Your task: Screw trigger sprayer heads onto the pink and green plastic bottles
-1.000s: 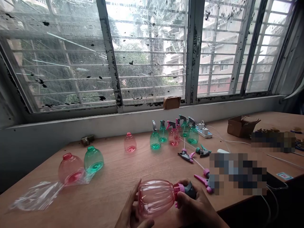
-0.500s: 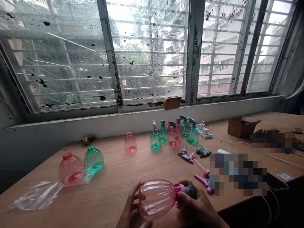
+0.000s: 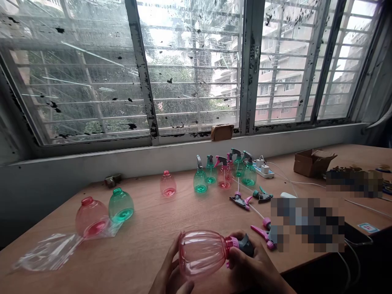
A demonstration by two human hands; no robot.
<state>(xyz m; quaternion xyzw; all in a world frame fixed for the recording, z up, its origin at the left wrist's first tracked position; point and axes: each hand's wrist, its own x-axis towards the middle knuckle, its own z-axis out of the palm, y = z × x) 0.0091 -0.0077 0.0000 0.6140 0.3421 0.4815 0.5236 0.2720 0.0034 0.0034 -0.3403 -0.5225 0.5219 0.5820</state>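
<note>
A clear pink spray bottle (image 3: 202, 253) is held sideways at the front of the table, its neck to the right. My left hand (image 3: 170, 269) is closed around its base end, fingers behind and thumb low in front. My right hand (image 3: 254, 265) grips the pink collar and dark grey spray head (image 3: 246, 245) at the neck; some fingers are hidden behind it. Right of that hand lies a loose pink and grey spray head (image 3: 266, 233). Beyond it are another pink spray head (image 3: 241, 201) and a green one (image 3: 262, 195).
Capless pink (image 3: 91, 218) and green (image 3: 121, 206) bottles stand left by a plastic bag (image 3: 45, 253). Another capless pink bottle (image 3: 168, 184) stands further back. Several bottles with spray heads, including a green one (image 3: 200, 179), stand near a power strip (image 3: 265, 171). A cardboard box (image 3: 310, 163) sits right.
The bottle has turned slightly about its length, and my left hand's fingers have shifted around its base. My right hand stays on the spray head. The other things have not moved.
</note>
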